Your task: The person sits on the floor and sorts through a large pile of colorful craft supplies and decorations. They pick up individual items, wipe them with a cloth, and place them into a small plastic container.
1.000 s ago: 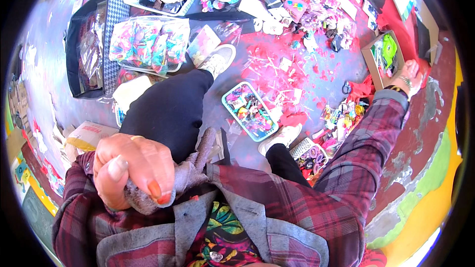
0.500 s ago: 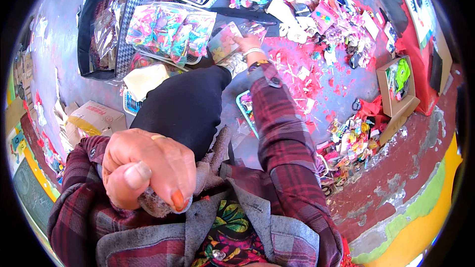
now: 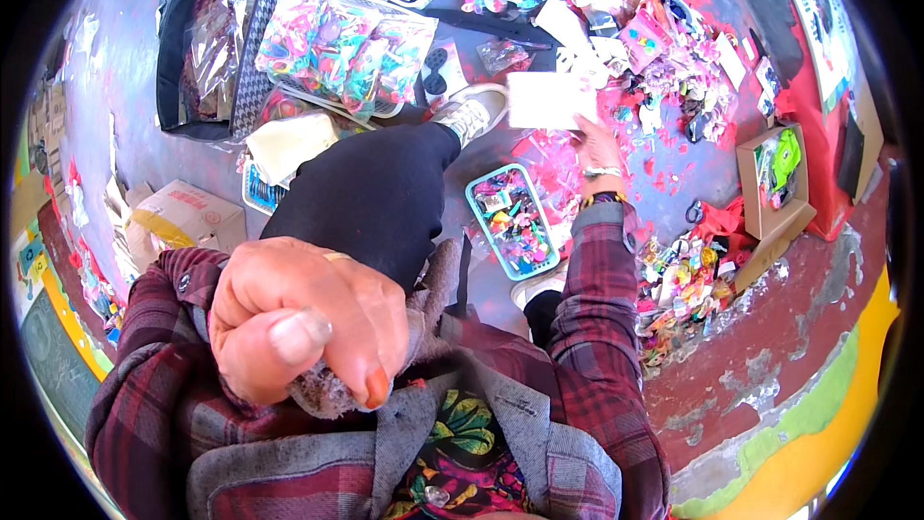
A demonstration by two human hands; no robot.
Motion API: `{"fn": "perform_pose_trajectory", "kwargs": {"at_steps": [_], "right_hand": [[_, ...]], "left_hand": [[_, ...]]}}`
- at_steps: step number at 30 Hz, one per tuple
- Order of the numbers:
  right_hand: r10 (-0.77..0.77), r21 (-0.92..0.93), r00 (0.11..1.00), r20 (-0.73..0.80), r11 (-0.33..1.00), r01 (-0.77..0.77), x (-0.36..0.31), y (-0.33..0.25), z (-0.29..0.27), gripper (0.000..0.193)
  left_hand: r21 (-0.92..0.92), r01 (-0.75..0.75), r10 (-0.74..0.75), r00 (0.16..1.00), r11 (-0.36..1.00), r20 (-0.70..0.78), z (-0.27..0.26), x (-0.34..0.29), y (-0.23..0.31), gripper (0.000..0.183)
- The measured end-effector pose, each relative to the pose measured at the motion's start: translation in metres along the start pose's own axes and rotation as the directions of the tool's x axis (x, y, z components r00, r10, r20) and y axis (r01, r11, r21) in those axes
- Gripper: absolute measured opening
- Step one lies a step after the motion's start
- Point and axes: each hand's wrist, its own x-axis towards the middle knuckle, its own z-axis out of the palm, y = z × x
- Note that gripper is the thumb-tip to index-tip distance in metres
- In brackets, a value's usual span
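My right hand (image 3: 602, 149) reaches forward over the floor, its fingers closed on the near right corner of a white card (image 3: 551, 99). Pink and red scraps lie beneath it. Close to my chest, my left hand (image 3: 306, 323) is curled, thumb toward me, around a fuzzy grey cloth (image 3: 325, 395), most of which the hand hides. Between my shoes (image 3: 472, 114) stands a light-blue basket (image 3: 512, 221) of small colourful items. Beyond the knee, a clear bag of colourful pieces (image 3: 346, 48) rests on a white basket. Beside it lies a card with dark ovals (image 3: 439, 72).
A black box with a checked side (image 3: 214, 43) stands at the far left, a cardboard box (image 3: 188, 221) nearer. Mixed packets and trinkets (image 3: 664, 63) are heaped at the far right. An open carton (image 3: 775, 178) and another trinket pile (image 3: 683, 279) lie along the right.
My right hand has moved right, from beside the shoe with a clear colourful packet to over the scraps with the white card. The light-blue basket is now uncovered. My left hand stays curled.
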Motion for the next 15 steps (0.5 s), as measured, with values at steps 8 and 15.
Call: {"fn": "perform_pose_trajectory", "kwargs": {"at_steps": [8, 15], "right_hand": [[-0.127, -0.919, 0.959, 0.253, 0.279, 0.28, 0.092, 0.042, 0.145, 0.038], [-0.381, -0.72, 0.925, 0.004, 0.641, 0.267, 0.075, 0.047, 0.145, 0.038]], "left_hand": [[0.01, -0.01, 0.01, 1.0, 1.0, -0.006, 0.0, 0.002, 0.0, 0.026], [0.009, -0.02, 0.021, 1.0, 1.0, -0.008, -0.002, 0.009, 0.001, 0.025]]}}
